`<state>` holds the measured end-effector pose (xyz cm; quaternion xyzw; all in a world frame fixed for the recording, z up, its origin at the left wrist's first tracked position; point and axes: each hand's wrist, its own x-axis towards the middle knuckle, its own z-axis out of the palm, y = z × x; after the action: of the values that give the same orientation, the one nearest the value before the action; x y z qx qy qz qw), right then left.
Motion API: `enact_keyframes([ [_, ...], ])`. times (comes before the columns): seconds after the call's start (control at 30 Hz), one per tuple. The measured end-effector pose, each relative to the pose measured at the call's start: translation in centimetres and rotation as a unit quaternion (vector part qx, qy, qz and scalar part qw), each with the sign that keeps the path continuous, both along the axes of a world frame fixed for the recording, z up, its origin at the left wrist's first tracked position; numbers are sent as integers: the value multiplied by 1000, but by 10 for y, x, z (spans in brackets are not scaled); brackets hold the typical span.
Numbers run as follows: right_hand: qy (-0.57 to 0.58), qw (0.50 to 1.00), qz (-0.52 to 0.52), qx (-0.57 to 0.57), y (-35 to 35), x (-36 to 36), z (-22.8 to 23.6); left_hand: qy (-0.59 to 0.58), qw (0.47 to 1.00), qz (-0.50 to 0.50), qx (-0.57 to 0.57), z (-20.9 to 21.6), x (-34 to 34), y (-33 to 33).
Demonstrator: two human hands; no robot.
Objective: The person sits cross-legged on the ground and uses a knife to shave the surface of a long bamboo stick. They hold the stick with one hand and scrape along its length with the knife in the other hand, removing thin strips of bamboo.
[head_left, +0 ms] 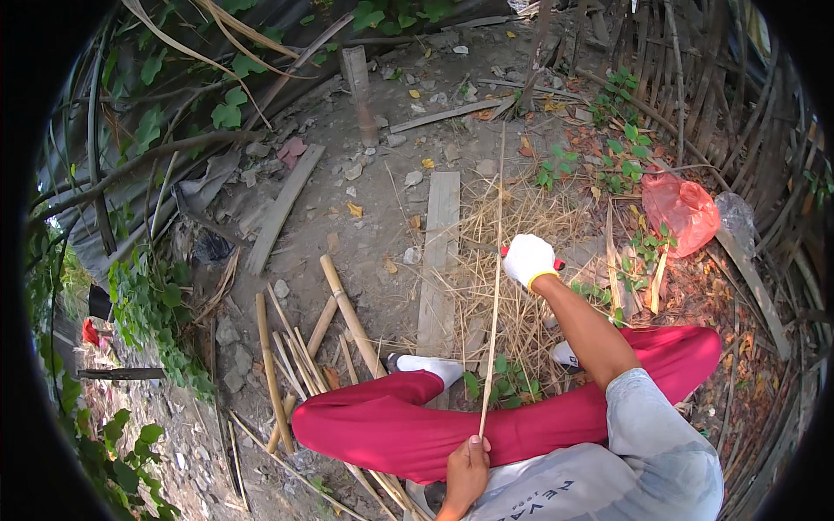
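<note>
A long, thin bamboo strip (pixel 495 321) runs up from my lap and away over the straw. My left hand (pixel 469 473), bare, pinches its near end between thumb and fingers. Farther along, my right hand (pixel 528 259) in a white glove with a yellow cuff is closed around a red-handled knife (pixel 559 263). The handle shows on both sides of the fist. Its thin dark blade points left at the strip and blends with the ground, so whether they touch is unclear.
Thin straw-like shavings (pixel 521 217) lie around a wooden plank (pixel 440 252). Several bamboo poles (pixel 347 313) lean near my left knee. A red plastic bag (pixel 682 213) sits at right before a stick fence (pixel 686 78). Leafy vines (pixel 161 304) hang at left.
</note>
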<state>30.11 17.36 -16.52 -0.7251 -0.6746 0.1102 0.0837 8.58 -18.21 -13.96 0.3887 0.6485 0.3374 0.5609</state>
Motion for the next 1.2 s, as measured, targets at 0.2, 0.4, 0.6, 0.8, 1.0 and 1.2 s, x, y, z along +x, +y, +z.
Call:
enact_keyframes([
  [0.2, -43, 996, 24, 71, 28, 29, 4, 14, 1000, 17, -7, -1, -29, -31],
  [0.4, -28, 999, 27, 15, 53, 0, 4, 363, 852, -115, 359, -30, -68, -54],
  [0.6, -35, 998, 44, 11, 59, -22, -2, 85, 995, 28, -47, 6, -60, -67],
  [0.8, -40, 999, 34, -6, 64, -28, -10, 60, 995, 72, -38, 30, -59, -69],
  [1.0, -55, 995, 60, 52, 67, -26, -17, 71, 997, 14, -30, 57, -64, -58],
  [1.2, -64, 996, 57, 34, 65, -15, -13, 274, 941, -112, 163, 36, -67, -64],
])
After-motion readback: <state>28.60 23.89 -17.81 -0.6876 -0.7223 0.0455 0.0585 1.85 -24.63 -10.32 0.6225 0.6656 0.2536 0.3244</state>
